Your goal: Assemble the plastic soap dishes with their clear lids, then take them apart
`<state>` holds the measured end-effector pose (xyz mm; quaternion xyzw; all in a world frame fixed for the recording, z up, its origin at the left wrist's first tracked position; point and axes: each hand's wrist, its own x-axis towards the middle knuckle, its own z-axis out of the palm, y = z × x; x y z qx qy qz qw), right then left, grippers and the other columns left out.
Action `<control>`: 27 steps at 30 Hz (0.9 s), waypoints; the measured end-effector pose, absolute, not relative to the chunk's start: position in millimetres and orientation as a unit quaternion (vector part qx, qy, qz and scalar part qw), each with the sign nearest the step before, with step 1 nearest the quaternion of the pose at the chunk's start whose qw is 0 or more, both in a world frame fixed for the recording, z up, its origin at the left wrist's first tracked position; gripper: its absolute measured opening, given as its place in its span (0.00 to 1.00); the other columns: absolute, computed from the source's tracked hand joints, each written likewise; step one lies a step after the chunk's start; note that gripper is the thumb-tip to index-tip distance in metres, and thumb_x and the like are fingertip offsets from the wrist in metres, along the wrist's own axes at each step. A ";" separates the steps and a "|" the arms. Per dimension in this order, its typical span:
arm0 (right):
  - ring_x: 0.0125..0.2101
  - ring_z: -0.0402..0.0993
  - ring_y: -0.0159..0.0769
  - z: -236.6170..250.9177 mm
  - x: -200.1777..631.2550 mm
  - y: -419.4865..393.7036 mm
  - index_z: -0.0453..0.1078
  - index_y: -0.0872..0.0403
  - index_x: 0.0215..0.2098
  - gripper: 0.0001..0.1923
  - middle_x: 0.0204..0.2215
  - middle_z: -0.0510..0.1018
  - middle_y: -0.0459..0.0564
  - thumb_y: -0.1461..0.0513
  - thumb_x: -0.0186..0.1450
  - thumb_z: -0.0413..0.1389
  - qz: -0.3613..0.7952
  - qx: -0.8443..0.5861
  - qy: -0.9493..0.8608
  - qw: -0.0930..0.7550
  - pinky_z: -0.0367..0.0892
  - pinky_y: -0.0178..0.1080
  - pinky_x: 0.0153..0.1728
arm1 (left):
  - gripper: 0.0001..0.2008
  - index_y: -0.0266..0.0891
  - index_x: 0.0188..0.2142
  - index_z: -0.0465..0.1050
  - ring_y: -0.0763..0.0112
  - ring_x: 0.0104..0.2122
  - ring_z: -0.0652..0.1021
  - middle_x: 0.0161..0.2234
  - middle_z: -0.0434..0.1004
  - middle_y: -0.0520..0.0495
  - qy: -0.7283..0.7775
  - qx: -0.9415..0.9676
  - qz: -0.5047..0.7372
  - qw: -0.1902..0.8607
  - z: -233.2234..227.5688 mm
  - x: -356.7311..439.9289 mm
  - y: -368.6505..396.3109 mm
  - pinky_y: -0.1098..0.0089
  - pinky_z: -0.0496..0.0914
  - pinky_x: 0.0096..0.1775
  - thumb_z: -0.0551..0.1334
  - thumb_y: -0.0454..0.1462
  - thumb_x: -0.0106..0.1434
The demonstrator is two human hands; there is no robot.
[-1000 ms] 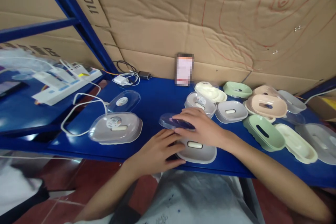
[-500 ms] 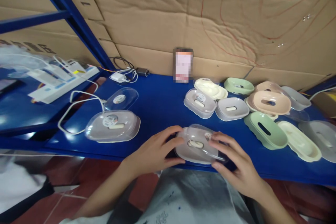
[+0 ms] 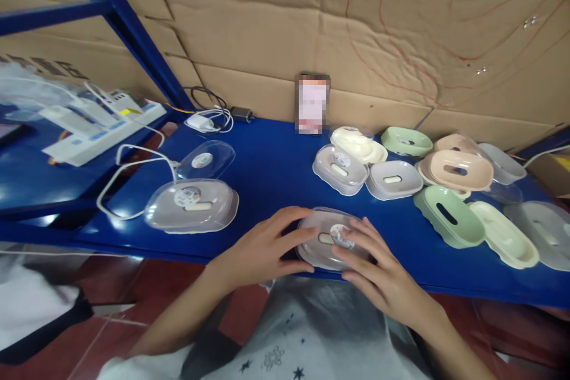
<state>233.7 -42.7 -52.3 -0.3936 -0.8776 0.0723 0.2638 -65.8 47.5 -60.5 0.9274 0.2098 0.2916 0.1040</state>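
Note:
A grey soap dish with a clear lid (image 3: 323,239) lies at the near edge of the blue shelf (image 3: 267,172). My left hand (image 3: 262,249) grips its left end, thumb under the rim. My right hand (image 3: 374,270) lies flat over the lid's right half, fingers spread across its round sticker. Both hands touch the same dish.
A lidded grey dish (image 3: 191,206) and a loose clear lid (image 3: 205,160) sit to the left, beside a white cable (image 3: 129,166) and a power strip (image 3: 102,130). Several dishes in grey, green, cream and beige (image 3: 447,190) crowd the right. A cardboard wall (image 3: 312,29) stands behind.
My right hand brought the clear lid down from the middle of the shelf onto the grey dish and now lies flat on it. My left hand stayed on the dish's left end.

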 end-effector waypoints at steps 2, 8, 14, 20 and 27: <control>0.75 0.57 0.48 -50.6 233.8 -42.4 0.57 0.40 0.77 0.36 0.68 0.71 0.52 0.65 0.75 0.58 0.065 -0.389 -0.881 0.259 0.57 0.67 0.74 | 0.26 0.44 0.62 0.68 0.52 0.60 0.77 0.62 0.71 0.36 0.209 0.926 0.297 0.108 -60.4 -65.8 47.6 0.54 0.84 0.50 0.68 0.52 0.72; 0.75 0.59 0.49 -45.9 235.5 -38.6 0.56 0.40 0.78 0.37 0.66 0.75 0.52 0.65 0.75 0.59 0.039 -0.367 -0.896 0.245 0.57 0.67 0.74 | 0.23 0.42 0.58 0.71 0.53 0.59 0.77 0.60 0.72 0.36 0.202 0.921 0.310 0.120 -61.7 -66.5 48.6 0.57 0.83 0.50 0.68 0.52 0.71; 0.74 0.61 0.49 -51.0 237.5 -33.7 0.56 0.38 0.77 0.36 0.67 0.74 0.52 0.64 0.75 0.58 0.026 -0.364 -0.900 0.239 0.57 0.67 0.74 | 0.21 0.44 0.57 0.72 0.55 0.59 0.77 0.60 0.72 0.38 0.219 0.919 0.299 0.135 -60.5 -66.7 48.8 0.58 0.83 0.51 0.68 0.51 0.72; 0.76 0.54 0.50 -44.9 223.7 -14.2 0.56 0.44 0.78 0.34 0.73 0.66 0.56 0.64 0.77 0.56 -0.024 -0.371 -0.912 0.174 0.60 0.66 0.73 | 0.20 0.42 0.61 0.70 0.50 0.62 0.74 0.64 0.69 0.34 0.209 0.910 0.349 0.078 -53.4 -62.0 47.3 0.47 0.75 0.61 0.67 0.43 0.73; 0.72 0.63 0.56 -23.0 154.4 69.0 0.59 0.54 0.76 0.30 0.74 0.64 0.63 0.66 0.77 0.51 -0.105 -0.386 -0.914 0.072 0.61 0.63 0.71 | 0.16 0.42 0.55 0.74 0.53 0.59 0.77 0.62 0.73 0.37 0.197 0.891 0.409 0.026 -49.0 -64.0 43.7 0.51 0.76 0.58 0.68 0.38 0.69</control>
